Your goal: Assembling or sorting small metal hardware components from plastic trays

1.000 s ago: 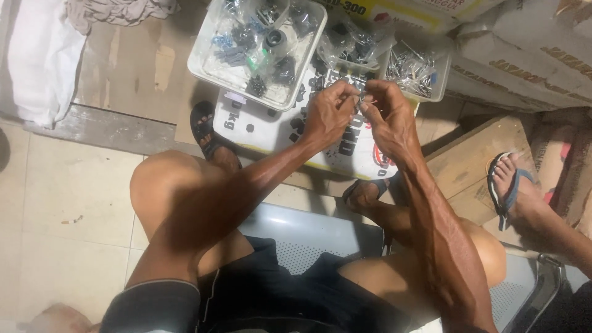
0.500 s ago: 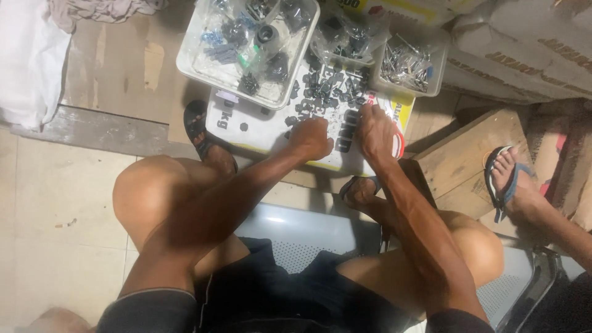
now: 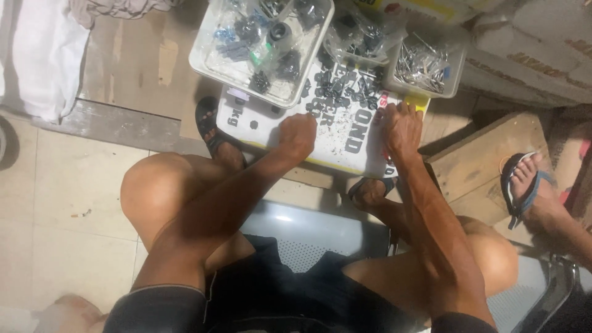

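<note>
Both hands, raised together a sec ago, we now press apart on white board, frame ctr: left hand curled, right hand fingers spread, grip unclear, sorting small dark parts.

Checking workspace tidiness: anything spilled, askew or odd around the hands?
Yes: small dark parts lie loose across the white printed sheet instead of in the trays, between left hand and right hand. The clear tray sits askew, overlapping the sheet's edge.
</note>
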